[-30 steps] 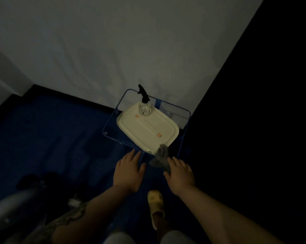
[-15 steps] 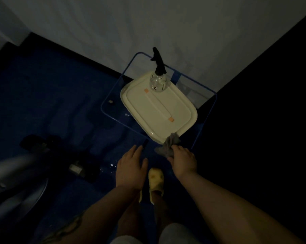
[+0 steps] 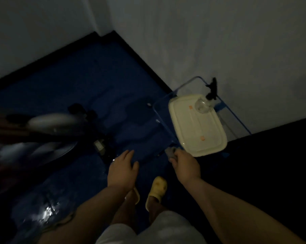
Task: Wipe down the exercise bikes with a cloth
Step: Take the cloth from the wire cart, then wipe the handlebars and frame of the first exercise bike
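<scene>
The room is dim. My right hand (image 3: pixel 184 165) grips a small grey cloth (image 3: pixel 170 152), bunched at its fingertips just below the near corner of a cream tray (image 3: pixel 198 125). My left hand (image 3: pixel 122 168) hovers flat over the blue floor with straight fingers, holding nothing. An exercise bike (image 3: pixel 48 134), blurred, with a pale grey housing and a dark base, stands at the left, a short way beyond my left hand.
The cream tray lies on a clear table with a blue frame (image 3: pixel 163 127) against the white wall. A clear spray bottle (image 3: pixel 204 104) with a black trigger stands on the tray's far end. My feet in yellow slippers (image 3: pixel 157 191) are on the blue floor.
The view has swung left, so the table now sits at the right and the bike shows more. My right hand keeps the cloth, now more bunched in my fingers.
</scene>
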{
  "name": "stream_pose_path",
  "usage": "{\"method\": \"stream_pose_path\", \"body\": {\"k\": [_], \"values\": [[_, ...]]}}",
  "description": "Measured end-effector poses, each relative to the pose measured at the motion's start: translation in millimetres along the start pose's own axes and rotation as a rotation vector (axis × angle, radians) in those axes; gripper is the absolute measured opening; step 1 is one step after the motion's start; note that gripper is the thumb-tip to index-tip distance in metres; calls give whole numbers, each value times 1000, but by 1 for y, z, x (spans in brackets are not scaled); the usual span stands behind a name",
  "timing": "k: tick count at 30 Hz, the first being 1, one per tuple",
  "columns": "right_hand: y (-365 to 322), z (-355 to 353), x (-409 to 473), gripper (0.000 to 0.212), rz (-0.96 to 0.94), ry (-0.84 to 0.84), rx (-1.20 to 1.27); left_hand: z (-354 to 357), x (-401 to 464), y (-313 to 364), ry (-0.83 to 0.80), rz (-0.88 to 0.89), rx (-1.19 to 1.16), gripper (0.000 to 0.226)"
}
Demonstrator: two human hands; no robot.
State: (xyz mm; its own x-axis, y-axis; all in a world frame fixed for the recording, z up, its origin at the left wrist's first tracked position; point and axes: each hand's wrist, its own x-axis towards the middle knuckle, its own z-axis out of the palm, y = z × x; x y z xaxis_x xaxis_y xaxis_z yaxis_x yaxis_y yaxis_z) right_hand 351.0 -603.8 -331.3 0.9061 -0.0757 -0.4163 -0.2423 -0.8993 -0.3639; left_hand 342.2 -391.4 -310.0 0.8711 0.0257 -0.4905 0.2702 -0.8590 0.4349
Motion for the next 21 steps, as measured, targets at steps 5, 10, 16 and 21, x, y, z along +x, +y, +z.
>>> {"method": "stream_pose_path", "body": {"k": [5, 10, 16, 21], "values": [[-93, 14, -16, 19, -304, -38, -85, -30, -52, -74, 134, -209, -151, 45], [-199, 51, -47, 19, -607, -111, -191, -58, -125, -170, 331, -435, -312, 43], [-334, 122, -124, 20, -877, -159, -280, -70, -247, -298, 511, -682, -464, 46], [-435, 195, -203, 19, -1063, -200, -332, -78, -342, -404, 644, -887, -565, 46]]}}
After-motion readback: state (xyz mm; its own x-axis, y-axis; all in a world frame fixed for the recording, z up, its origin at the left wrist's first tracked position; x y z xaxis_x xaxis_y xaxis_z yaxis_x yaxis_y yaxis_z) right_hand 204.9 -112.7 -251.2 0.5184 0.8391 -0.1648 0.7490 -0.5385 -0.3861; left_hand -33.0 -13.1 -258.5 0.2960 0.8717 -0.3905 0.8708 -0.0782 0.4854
